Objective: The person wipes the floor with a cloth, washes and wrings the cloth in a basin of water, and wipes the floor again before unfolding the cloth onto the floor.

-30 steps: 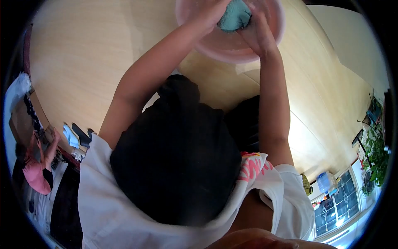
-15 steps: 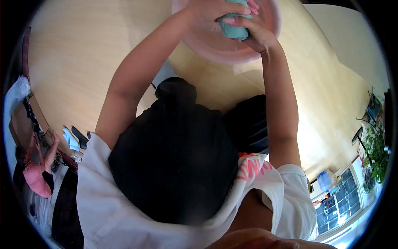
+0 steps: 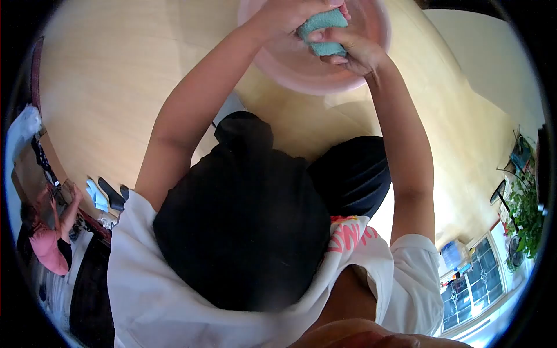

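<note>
Far left, well apart from the work: another person in a pink top (image 3: 46, 246), bent over something too small to make out. Between there and the middle, bare wooden floor (image 3: 104, 87).

Next, the left hand (image 3: 290, 13), fingers curled tight round the upper end of the teal cloth (image 3: 322, 26). Held in the air over the pink basin (image 3: 301, 81), not lying in it, and squeezed into a short, thick roll. Just right of that, the right hand (image 3: 355, 53), clenched on the lower end, thumb across the fabric, knuckles toward the basin's near rim.

Judged from the grip: wringing, mid-twist, with the hands turned against each other. Hard to tell whether water is running out (top edge of the view cuts the basin short).

Next move, as a judgement only: calls for a firmer counter-twist without letting either end slip, and for keeping the roll above the basin so that drips land inside rather than on the floor.

Far right: a leafy plant (image 3: 525, 214) and a paned window (image 3: 470, 290).

Against a second ago: then a loose, bulky wad under both palms; now narrower and drawn out between two fists. Against half a second ago: tilted more to a slant, and the right fist slightly lower.
</note>
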`<state>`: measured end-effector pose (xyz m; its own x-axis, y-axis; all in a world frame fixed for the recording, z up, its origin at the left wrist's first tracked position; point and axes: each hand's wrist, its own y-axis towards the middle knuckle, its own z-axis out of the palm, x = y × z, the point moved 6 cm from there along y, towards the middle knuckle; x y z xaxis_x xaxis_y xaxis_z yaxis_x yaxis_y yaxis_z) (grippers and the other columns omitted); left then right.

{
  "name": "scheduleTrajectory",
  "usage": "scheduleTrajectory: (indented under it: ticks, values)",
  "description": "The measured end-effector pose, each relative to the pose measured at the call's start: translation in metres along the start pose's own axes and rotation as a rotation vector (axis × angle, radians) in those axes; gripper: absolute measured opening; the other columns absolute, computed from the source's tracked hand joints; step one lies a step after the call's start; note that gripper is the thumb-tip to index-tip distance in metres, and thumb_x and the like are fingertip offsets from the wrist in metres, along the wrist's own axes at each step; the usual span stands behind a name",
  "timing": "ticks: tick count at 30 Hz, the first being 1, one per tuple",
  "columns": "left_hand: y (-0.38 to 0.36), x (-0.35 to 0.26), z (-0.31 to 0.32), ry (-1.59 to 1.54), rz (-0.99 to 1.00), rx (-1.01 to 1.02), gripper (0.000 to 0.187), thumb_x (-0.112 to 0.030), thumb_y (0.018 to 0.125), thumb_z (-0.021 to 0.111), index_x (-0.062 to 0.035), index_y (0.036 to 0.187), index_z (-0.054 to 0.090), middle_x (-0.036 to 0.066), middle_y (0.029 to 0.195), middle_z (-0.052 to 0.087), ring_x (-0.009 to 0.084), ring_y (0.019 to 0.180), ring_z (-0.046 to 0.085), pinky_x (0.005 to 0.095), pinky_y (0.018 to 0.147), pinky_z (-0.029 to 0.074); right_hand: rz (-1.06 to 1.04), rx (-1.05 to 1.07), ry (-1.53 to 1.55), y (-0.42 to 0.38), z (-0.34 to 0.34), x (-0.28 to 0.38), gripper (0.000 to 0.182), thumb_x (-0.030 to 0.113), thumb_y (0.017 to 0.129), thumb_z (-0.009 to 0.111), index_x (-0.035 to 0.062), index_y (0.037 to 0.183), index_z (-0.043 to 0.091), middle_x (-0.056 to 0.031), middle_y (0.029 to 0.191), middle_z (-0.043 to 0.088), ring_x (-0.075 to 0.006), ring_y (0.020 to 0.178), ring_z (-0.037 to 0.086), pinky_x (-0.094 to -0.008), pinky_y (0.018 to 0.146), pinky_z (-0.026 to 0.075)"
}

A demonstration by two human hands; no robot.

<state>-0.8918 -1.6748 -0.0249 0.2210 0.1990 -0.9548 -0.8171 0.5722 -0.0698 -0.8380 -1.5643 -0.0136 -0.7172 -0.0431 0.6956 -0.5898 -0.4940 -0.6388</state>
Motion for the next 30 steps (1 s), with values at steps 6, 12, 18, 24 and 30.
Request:
scheduleTrajectory:
  ticks: [6, 12, 18, 24, 30]
  values:
    - [-0.003, -0.017, 0.012, -0.261, -0.014, -0.121, 0.035, -0.031, 0.097, 0.06, -0.0018, 0.115, 0.061, 0.01, 0.104, 0.064, 0.0145, 0.093, 0.061, 0.0286, 0.084, 0.048, -0.066, -0.069, -0.181, -0.009, 0.011, 0.015, 0.03, 0.022, 0.076, 0.074, 0.0084, 0.099, 0.061, 0.0018, 0.076, 0.056, -0.0047, 0.057, 0.043, -0.02, 0.046, 0.028]
    - [0.003, -0.022, 0.008, 0.055, 0.006, -0.327, 0.036, -0.033, 0.096, 0.061, -0.0029, 0.078, 0.064, 0.002, 0.066, 0.06, 0.0094, 0.06, 0.056, 0.0245, 0.058, 0.045, -0.074, -0.123, -0.364, -0.006, 0.01, 0.014, 0.027, 0.032, 0.076, 0.073, 0.0115, 0.09, 0.065, 0.0037, 0.073, 0.053, -0.0051, 0.058, 0.041, -0.0218, 0.047, 0.028]
    - [0.005, -0.013, 0.014, 0.047, -0.048, -0.389, 0.03, -0.025, 0.095, 0.06, -0.0028, 0.075, 0.062, 0.002, 0.063, 0.058, 0.0104, 0.058, 0.055, 0.0267, 0.055, 0.045, -0.032, -0.173, -0.398, -0.001, 0.003, -0.002, 0.031, 0.035, 0.075, 0.072, 0.0092, 0.089, 0.065, 0.0017, 0.072, 0.054, -0.0074, 0.058, 0.045, -0.0229, 0.048, 0.033]
    - [0.011, -0.011, 0.014, 0.106, -0.063, -0.381, 0.029, -0.022, 0.095, 0.058, -0.0024, 0.073, 0.06, 0.002, 0.061, 0.056, 0.0105, 0.055, 0.055, 0.0275, 0.053, 0.045, -0.19, -0.288, -0.521, 0.009, -0.008, -0.004, 0.045, 0.041, 0.068, 0.077, 0.0012, 0.087, 0.068, -0.0071, 0.075, 0.066, -0.0178, 0.07, 0.063, -0.0319, 0.066, 0.051]
    - [0.009, -0.004, 0.017, 0.027, 0.006, -0.366, 0.032, -0.023, 0.097, 0.057, -0.0028, 0.072, 0.06, 0.003, 0.061, 0.058, 0.0102, 0.055, 0.055, 0.027, 0.054, 0.045, -0.15, -0.22, -0.336, 0.005, -0.008, -0.011, 0.045, 0.03, 0.076, 0.075, 0.003, 0.109, 0.06, -0.007, 0.095, 0.063, -0.0139, 0.076, 0.06, -0.0264, 0.067, 0.05]
